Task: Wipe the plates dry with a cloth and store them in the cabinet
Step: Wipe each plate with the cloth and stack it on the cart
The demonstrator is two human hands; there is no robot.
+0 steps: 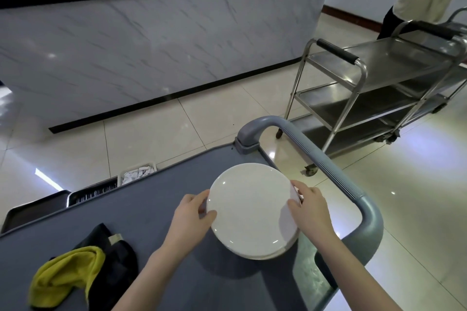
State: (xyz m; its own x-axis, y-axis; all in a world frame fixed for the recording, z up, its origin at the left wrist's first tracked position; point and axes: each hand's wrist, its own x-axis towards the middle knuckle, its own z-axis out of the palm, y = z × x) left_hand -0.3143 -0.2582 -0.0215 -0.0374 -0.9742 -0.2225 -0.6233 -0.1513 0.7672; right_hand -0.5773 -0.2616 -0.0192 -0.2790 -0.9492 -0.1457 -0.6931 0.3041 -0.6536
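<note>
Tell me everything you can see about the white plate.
The plate is round, plain white and glossy, ceramic by the look, with glints near its rim. It faces up over the grey cart top, casting a shadow below. A second rim shows under its lower right edge, so it seems to top a stack. The left hand and right hand grip opposite edges.

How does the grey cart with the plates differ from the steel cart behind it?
The grey cart looks matt and plastic; the steel cart is shiny metal. The grey cart's handle is thick and ribbed; the steel cart's is a thin tube with a black grip. Only the grey cart's top shows, bearing plates gripped by the left hand and right hand; the steel cart shows three shelves. Both have a push handle.
</note>
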